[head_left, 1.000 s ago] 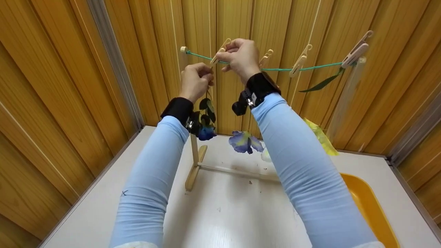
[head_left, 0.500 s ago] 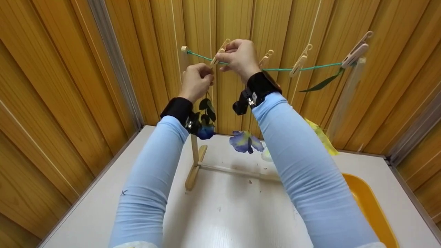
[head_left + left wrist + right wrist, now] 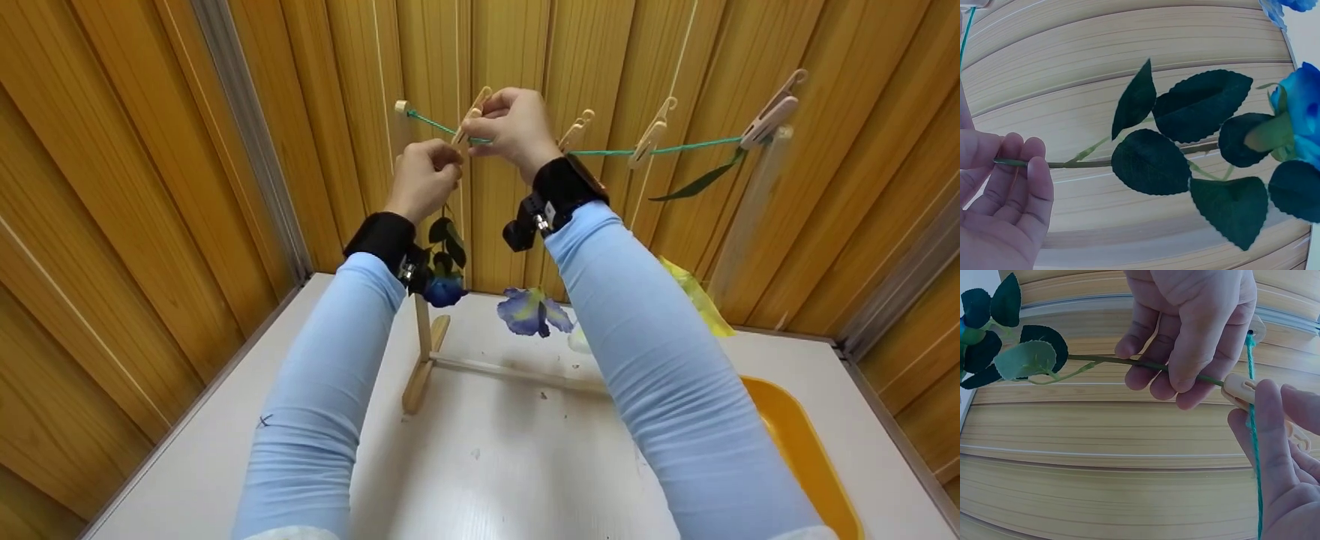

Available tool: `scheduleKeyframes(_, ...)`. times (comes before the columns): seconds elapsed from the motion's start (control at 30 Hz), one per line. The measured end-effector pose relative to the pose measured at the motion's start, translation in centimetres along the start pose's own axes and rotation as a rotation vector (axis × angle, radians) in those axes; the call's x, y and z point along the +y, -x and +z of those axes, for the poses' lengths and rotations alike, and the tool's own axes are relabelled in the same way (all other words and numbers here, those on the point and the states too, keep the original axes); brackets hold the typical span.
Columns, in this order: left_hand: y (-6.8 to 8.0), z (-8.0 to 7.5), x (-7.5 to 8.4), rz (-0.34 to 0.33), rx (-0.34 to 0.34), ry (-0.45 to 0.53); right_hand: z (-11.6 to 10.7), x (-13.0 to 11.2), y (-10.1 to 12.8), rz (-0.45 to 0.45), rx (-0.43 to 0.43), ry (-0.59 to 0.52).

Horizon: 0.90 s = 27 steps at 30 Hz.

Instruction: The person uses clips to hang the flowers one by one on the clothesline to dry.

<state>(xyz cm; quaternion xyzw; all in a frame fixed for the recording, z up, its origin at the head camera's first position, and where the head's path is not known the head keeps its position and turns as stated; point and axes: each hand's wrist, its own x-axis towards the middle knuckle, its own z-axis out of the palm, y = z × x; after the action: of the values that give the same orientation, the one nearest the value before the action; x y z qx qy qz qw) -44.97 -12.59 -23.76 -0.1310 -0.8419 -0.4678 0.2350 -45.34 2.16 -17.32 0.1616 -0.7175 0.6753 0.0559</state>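
Note:
My left hand [image 3: 444, 160] pinches the green stem [image 3: 1067, 164] of an artificial blue rose [image 3: 443, 291], which hangs head down with dark leaves [image 3: 1151, 162]. My right hand [image 3: 484, 124] pinches a beige clothespin [image 3: 468, 120] on the green string [image 3: 675, 145]. In the right wrist view the stem [image 3: 1107, 360] runs through the fingers of the left hand [image 3: 1190, 337], and its end meets the clothespin [image 3: 1240, 389] by the string [image 3: 1254, 455]. The right hand's fingers [image 3: 1273, 439] squeeze that pin.
Three more clothespins [image 3: 651, 136] sit on the string; one holds a long green leaf [image 3: 697, 180]. A purple-blue flower [image 3: 534, 312] hangs mid-line. The wooden stand's foot [image 3: 421, 369], something yellow [image 3: 694, 296] and an orange tray [image 3: 806, 454] are on the white table [image 3: 480, 480].
The right hand and its clothespin have shifted left along the string, meeting the left hand. The stem's end has come up to the pin.

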Motion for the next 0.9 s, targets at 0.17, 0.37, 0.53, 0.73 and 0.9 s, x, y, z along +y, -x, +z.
scheduleKeyframes(0.17, 0.0, 0.1, -0.1, -0.015, 0.017, -0.005, 0.2, 0.2, 0.0, 0.004, -0.018, -0.003)
scheduleKeyframes(0.37, 0.1, 0.1, 0.0, -0.018, 0.018, -0.004, -0.1, 0.2, 0.2, -0.003, -0.022, -0.008)
scheduleKeyframes(0.53, 0.3, 0.2, 0.2, -0.032, -0.002, -0.008, -0.9, 0.0, 0.6, -0.033, -0.018, 0.043)
scheduleKeyframes(0.73, 0.6, -0.4, 0.5, -0.040, -0.028, -0.030, -2.2, 0.0, 2.4, -0.170, -0.047, 0.232)
scheduleKeyframes(0.9, 1.1, -1.3, 0.9, -0.017, -0.043, -0.078, -4.0, 0.4, 4.8, -0.297, -0.065, 0.339)
